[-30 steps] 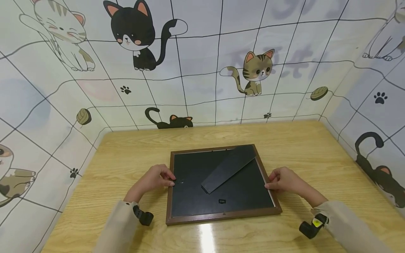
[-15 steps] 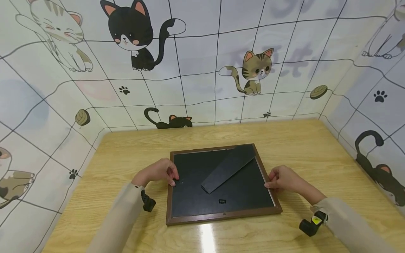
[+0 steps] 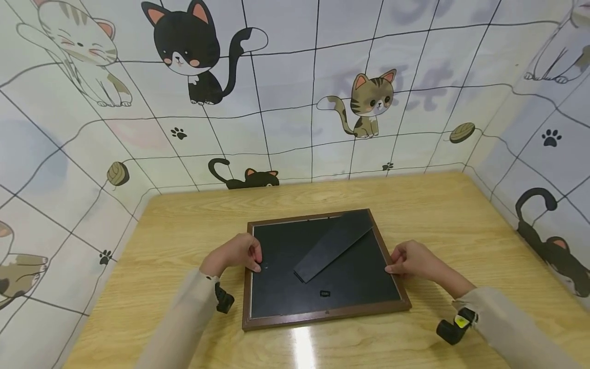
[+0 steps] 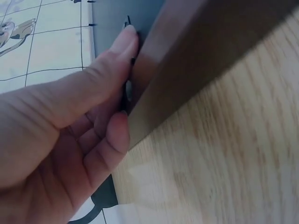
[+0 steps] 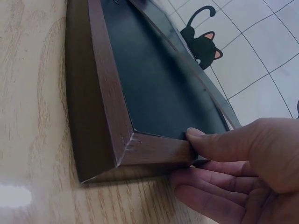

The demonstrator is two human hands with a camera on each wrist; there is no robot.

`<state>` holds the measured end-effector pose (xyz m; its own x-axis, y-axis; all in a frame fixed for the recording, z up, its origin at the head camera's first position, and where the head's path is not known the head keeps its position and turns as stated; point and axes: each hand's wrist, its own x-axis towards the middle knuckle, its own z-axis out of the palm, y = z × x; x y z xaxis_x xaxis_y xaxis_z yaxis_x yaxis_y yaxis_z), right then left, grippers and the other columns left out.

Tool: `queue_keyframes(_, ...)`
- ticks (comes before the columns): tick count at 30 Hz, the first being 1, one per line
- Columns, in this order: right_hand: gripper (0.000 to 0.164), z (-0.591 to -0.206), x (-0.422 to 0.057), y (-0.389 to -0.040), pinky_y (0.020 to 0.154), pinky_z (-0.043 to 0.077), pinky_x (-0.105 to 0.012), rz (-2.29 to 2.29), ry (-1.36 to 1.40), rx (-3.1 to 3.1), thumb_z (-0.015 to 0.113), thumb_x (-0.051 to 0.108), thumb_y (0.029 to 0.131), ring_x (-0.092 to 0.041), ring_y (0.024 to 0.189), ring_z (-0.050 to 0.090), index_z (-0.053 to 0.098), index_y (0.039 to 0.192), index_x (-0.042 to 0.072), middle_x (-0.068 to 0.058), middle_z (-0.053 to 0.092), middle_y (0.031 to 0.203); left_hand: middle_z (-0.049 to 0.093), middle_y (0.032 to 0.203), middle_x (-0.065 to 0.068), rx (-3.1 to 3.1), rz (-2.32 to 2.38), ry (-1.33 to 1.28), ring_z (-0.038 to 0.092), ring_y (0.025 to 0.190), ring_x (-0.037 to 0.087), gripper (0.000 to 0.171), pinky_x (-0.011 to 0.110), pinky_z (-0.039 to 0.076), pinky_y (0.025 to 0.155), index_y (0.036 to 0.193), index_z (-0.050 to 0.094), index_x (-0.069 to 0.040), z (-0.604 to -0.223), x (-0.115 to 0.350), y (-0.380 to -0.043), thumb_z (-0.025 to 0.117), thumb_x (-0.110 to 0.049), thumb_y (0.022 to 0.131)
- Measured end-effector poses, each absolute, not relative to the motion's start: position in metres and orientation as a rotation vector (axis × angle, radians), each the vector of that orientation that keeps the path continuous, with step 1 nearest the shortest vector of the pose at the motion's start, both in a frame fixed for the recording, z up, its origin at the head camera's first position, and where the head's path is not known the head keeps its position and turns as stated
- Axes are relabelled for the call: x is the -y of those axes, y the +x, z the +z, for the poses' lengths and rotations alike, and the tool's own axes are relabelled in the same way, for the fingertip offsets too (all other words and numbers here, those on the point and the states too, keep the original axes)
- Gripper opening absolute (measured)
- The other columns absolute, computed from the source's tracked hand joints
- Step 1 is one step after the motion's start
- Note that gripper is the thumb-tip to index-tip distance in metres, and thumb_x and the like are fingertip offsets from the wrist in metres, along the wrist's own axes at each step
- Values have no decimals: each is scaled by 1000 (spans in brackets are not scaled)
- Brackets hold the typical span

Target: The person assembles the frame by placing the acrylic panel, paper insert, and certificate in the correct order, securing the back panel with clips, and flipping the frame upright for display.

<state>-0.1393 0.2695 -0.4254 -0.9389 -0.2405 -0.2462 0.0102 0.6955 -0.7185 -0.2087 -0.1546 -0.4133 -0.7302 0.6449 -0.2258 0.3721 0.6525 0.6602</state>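
Frame [image 3: 299, 318] on tabletop [image 3: 198, 215], approx. ctr., dark strut [image 3: 334, 245] slanting near-L to far-R across its panel, w/ your R hand [image 3: 410, 259] pinching R edge, your L hand [image 3: 235, 251] curled at L edge, can't tell if pinching.

Brown frame [image 3: 327, 313] (slightly askew) on table [image 3: 433, 215]

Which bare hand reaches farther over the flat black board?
The left hand; its thumb lies inside the brown wooden rectangular frame, while the right hand grips the edge.
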Motion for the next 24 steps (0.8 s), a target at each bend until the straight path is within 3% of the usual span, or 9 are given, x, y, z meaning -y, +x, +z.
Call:
queue_keyframes(14, 24, -425, -269, -140, 52, 51, -31, -1070, -156, -2584, 75, 9, 74, -17, 58, 58, 58, 82, -6, -3, 59, 63, 61, 76, 2, -2324, 969, 777, 56, 68, 14, 14, 26, 49, 62, 83, 64, -1, -417, 163, -207, 75, -3, 74)
queue_keyframes(24, 25, -422, -267, -139, 52, 50, -31, -1043, -142, -2589, 75, 10, 74, -17, 57, 58, 58, 83, -6, -3, 58, 62, 57, 86, 3, -2468, 828, 826, 53, 78, 16, 17, 27, 47, 69, 90, 66, -3, -407, 148, -186, 73, -3, 75)
